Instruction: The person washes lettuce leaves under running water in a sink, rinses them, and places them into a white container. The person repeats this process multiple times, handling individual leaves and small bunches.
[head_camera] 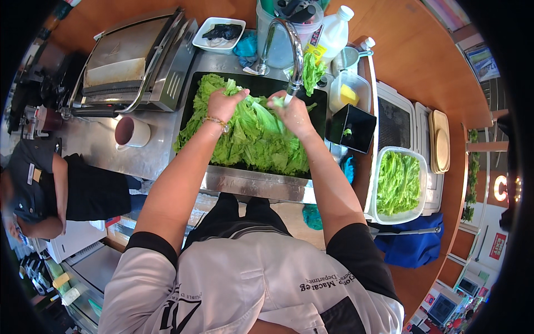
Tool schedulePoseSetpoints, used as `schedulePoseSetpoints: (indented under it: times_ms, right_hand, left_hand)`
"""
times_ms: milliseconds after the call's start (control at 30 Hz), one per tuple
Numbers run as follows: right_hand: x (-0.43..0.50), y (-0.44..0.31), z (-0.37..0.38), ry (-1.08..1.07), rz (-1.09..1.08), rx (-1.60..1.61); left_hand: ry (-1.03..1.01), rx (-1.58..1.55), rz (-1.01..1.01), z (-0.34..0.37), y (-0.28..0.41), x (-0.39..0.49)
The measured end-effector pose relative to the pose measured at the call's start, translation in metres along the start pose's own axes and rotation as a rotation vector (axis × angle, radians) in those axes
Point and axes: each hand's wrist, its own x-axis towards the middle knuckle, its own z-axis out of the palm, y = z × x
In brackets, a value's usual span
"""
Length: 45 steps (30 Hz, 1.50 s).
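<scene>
Green leaf lettuce (250, 142) is heaped in a dark sink basin (319, 121). My left hand (225, 106) grips leaves at the upper left of the heap, its thumb towards the right. Close under the spout of the chrome faucet (297, 46), my right hand (292, 113) has its fingers bent around a pale piece of lettuce; part of it is hidden by the spout. A smaller bunch of lettuce (312, 75) lies behind the faucet. To the right, a clear plastic tub (422, 188) holds more lettuce leaves.
A contact grill (121, 54) and a mug (139, 132) stand on the steel counter at left. Right of the basin are a black square container (361, 127) and a plastic container (363, 83) with a yellow sponge. A white jug (336, 31) stands behind. Another person (37, 179) is at far left.
</scene>
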Motion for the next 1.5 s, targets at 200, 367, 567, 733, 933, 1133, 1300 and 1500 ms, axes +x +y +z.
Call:
schedulePoseSetpoints:
  times_ms: [200, 367, 567, 733, 933, 1133, 1300, 1500]
  right_hand:
    - [-0.002, -0.016, 0.003, -0.071, -0.193, -0.327]
    - [0.005, 0.003, -0.003, -0.073, 0.086, 0.286]
    - [0.007, 0.026, -0.015, -0.106, 0.405, 0.762]
    - [0.014, 0.019, -0.008, -0.361, 0.120, 0.154]
    - [0.024, 0.006, -0.013, -0.550, 0.178, 0.253]
    - [0.021, -0.005, 0.005, -0.159, -0.127, -0.266]
    - [0.019, 0.000, 0.005, 0.014, 0.276, 0.536]
    - [0.017, -0.005, -0.006, -0.123, 0.228, 0.022]
  left_hand:
    - [-0.037, -0.106, 0.014, 0.005, 0.004, -0.009]
    - [-0.101, -0.093, 0.066, -0.006, -0.001, -0.003]
    - [0.003, -0.030, -0.015, -0.020, -0.003, 0.004]
    - [-0.382, -0.162, 0.005, -0.023, 0.001, 0.008]
    - [-0.489, -0.238, 0.144, -0.020, 0.005, 0.005]
    - [-0.036, 0.301, 0.158, -0.015, 0.007, 0.012]
    - [-0.129, -0.186, 0.023, -0.023, 0.004, 0.021]
    - [-0.015, -0.101, -0.044, -0.031, 0.006, 0.021]
